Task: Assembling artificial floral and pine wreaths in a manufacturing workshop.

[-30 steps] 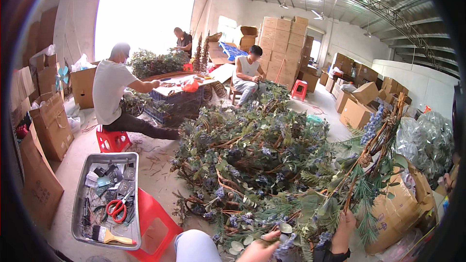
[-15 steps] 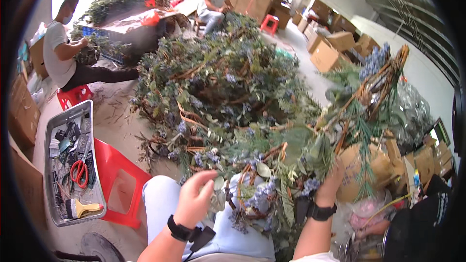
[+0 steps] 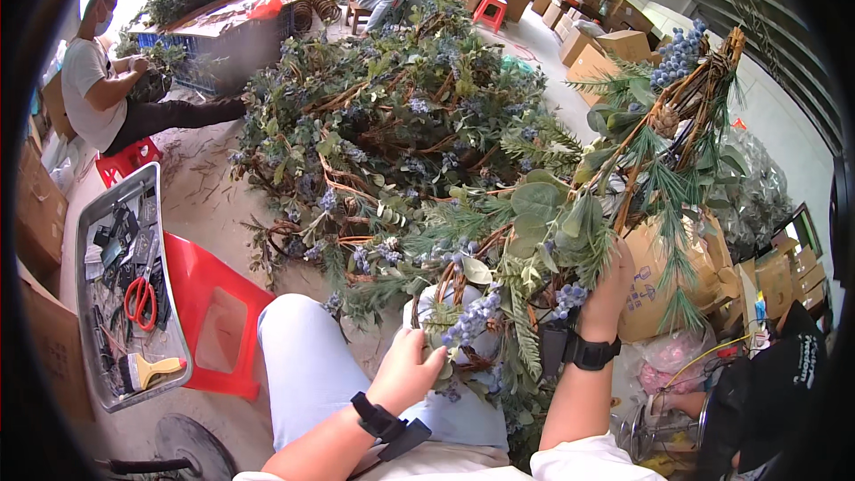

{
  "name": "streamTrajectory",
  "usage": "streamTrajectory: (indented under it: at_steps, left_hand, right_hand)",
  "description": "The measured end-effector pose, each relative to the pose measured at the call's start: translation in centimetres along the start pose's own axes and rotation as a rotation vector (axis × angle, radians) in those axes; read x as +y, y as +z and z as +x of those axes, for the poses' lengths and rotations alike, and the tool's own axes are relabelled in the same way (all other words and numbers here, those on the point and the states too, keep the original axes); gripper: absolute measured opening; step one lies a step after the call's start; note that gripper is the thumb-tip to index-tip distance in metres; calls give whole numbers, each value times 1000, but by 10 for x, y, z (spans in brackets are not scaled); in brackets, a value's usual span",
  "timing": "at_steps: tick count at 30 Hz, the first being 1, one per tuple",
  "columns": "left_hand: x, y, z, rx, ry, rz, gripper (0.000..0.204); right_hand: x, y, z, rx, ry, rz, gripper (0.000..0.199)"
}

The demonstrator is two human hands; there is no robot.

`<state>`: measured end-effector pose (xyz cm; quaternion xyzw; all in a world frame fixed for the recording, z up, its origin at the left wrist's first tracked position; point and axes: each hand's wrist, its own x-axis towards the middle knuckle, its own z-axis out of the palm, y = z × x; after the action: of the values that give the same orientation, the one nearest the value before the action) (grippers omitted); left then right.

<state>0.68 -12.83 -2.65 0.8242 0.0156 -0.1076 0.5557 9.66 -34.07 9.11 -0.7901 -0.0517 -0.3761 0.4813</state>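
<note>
A twig wreath (image 3: 631, 160) with artificial leaves, pine sprigs, blue berry clusters (image 3: 475, 319) and a pine cone (image 3: 664, 121) stands tilted over my lap, its far end rising to the upper right. Its near end is close to my knees. My left hand (image 3: 411, 370) is closed at the near end, thumb beside the berries, gripping the wreath's twigs. My right hand (image 3: 610, 294) holds the wreath's right side; leaves and pine needles cover its fingertips. Both wrists carry black straps with small devices.
A big pile of similar wreaths (image 3: 374, 138) lies just ahead. At left, a grey tray (image 3: 89, 303) with red-handled scissors (image 3: 141, 298) and a paintbrush (image 3: 153, 370) rests by a red stool (image 3: 214, 312). Two people sit beyond. Cardboard boxes (image 3: 668, 289) stand at right.
My left hand has moved right and down from beside the wreath and closed on its near end. My right hand keeps its hold. The view has shifted slightly.
</note>
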Motion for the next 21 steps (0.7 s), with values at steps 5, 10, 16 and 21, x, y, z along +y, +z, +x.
streamTrajectory:
  at_steps: [5, 10, 16, 21]
  left_hand:
    - [5, 7, -3, 34, 115, 132, 37]
    - [-18, -28, 15, 349, 233, 315, 35]
    - [-35, -67, 54, 708, 469, 443, 35]
    - [-26, -48, 83, -280, -104, 138, 42]
  right_hand:
    - [5, -7, 0, -3, 74, 25, 17]
    - [9, -11, -3, -23, 98, 71, 18]
    - [2, -3, 1, 54, 66, 99, 19]
    - [-13, 2, 0, -106, 187, 201, 16]
